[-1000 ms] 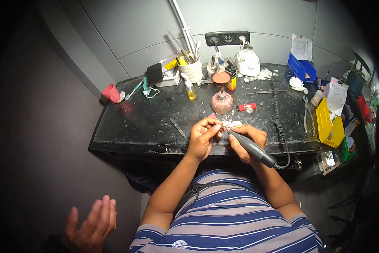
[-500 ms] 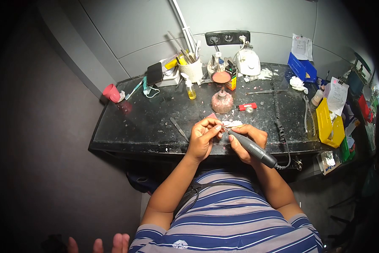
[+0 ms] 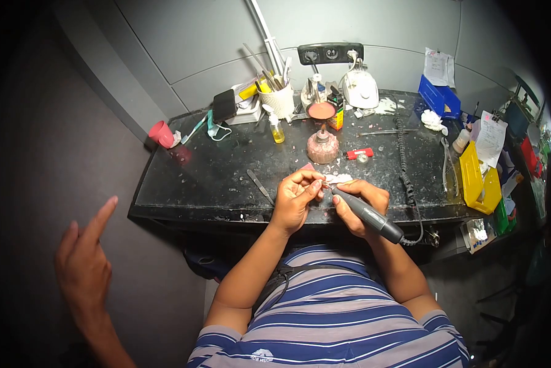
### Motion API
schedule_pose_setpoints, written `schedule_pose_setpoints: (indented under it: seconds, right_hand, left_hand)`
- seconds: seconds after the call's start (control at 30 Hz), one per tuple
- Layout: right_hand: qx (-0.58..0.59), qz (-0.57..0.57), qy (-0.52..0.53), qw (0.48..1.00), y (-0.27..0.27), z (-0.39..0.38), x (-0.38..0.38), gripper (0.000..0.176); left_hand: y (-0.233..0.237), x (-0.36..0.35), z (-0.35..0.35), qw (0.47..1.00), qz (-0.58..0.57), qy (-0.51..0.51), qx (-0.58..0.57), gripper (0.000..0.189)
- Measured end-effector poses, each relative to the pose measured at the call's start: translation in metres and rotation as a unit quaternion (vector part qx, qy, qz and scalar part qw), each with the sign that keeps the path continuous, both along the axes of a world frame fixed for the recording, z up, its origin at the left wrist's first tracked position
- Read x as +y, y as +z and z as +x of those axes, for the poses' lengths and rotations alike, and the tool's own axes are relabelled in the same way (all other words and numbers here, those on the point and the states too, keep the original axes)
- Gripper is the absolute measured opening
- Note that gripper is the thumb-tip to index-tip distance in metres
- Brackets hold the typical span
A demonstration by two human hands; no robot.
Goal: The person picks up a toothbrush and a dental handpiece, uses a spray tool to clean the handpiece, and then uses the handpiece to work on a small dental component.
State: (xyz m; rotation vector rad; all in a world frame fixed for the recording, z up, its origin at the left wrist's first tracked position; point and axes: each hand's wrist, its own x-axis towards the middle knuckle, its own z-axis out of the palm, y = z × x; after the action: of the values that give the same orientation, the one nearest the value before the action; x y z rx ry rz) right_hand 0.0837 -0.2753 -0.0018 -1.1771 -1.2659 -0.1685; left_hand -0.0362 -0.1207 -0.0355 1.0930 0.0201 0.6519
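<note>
Near the front edge of the black bench, my right hand is wrapped round a dark grey rotary handpiece, its tip pointing left. A coiled cord runs from its back end. My left hand pinches a small piece against that tip; the piece is mostly hidden by my fingers and too small to make out. Just behind my fingers lie a white crumpled scrap and a pink piece. A metal spatula rests left of my left hand.
Another person's hand is at the lower left, one finger extended. On the bench stand a pink-stained burner, a red lighter, an oil bottle, a tool holder, a pink cup and a yellow bin.
The other person's hand has risen from the bottom edge into view at the left. My hands and the handpiece have barely moved.
</note>
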Motion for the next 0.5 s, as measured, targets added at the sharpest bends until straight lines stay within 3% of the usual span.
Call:
schedule_pose_setpoints:
  seconds: [0.5]
  right_hand:
    - [-0.007, 0.012, 0.003, 1.0, -0.0016, 0.0006, 0.0027, 0.017]
  left_hand:
    - [-0.0031, -0.0006, 0.0023, 1.0, 0.012, 0.023, 0.003, 0.019]
